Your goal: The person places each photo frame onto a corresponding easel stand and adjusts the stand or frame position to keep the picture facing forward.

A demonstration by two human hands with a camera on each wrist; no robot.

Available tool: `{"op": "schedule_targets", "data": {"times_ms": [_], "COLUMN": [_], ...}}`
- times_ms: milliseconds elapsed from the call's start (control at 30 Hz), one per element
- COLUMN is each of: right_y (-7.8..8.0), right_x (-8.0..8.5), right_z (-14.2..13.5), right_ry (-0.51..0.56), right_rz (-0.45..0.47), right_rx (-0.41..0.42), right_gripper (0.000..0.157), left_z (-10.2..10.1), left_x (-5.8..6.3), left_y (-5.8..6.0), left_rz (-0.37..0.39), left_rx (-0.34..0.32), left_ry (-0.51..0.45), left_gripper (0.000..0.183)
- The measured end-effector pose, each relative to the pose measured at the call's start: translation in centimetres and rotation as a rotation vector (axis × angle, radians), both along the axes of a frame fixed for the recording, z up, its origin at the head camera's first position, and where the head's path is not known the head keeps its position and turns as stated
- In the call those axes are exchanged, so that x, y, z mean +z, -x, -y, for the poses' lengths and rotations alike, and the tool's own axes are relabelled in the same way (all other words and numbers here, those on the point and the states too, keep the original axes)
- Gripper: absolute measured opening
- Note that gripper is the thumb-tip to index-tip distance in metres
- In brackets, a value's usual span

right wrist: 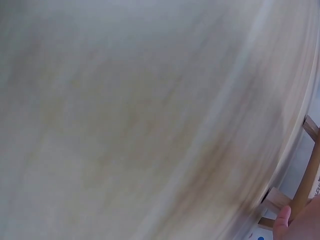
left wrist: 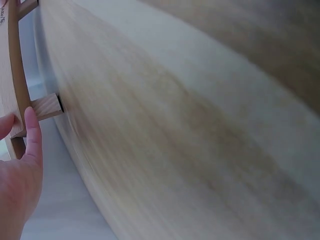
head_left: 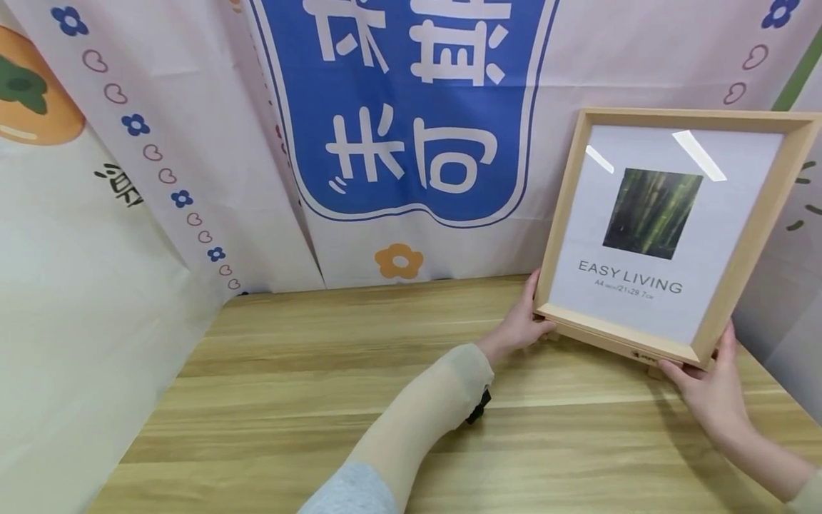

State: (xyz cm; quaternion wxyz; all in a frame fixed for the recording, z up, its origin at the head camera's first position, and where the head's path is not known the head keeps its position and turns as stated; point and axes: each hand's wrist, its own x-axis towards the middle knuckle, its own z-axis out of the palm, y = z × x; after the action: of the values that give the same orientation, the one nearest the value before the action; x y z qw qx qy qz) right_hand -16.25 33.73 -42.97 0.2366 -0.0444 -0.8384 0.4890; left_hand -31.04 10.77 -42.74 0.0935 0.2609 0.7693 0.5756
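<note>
A light-wood picture frame (head_left: 653, 214) leans back on a low wooden easel (head_left: 610, 344) at the table's right rear. Behind its glass is a white sheet with a bamboo picture and "EASY LIVING". At the lower left corner my left hand (head_left: 519, 325) grips, thumb at the easel's front bar, other fingers along the side. The right hand (head_left: 714, 392) holds the lower right corner the same way. One easel foot (left wrist: 47, 106) shows beside the left fingers in the left wrist view; another foot (right wrist: 276, 200) is near the right hand in the right wrist view. Fingers behind the frame are hidden.
The wood-grain table (head_left: 308, 385) spreads across the front and left. Behind it hangs a printed cloth (head_left: 417, 246) with a blue panel and flowers, close to the frame. A white side wall (head_left: 83, 300) borders the left edge.
</note>
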Motion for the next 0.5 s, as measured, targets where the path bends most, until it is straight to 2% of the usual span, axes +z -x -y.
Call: {"op": "schedule_targets", "data": {"times_ms": [167, 500], "right_y": [0.2, 0.8], "right_x": [-0.1, 0.0], "right_z": [0.0, 0.9], "right_ry": [0.005, 0.014], "right_rz": [0.012, -0.01], "right_rx": [-0.018, 0.016], "right_gripper": [0.104, 0.104], "left_z": [0.1, 1.5], "left_x": [0.0, 0.3], "left_y": [-0.1, -0.6], "left_rz": [0.022, 0.057], "left_rx": [0.014, 0.066], "left_ry": [0.004, 0.005], "left_gripper": [0.104, 0.104]}}
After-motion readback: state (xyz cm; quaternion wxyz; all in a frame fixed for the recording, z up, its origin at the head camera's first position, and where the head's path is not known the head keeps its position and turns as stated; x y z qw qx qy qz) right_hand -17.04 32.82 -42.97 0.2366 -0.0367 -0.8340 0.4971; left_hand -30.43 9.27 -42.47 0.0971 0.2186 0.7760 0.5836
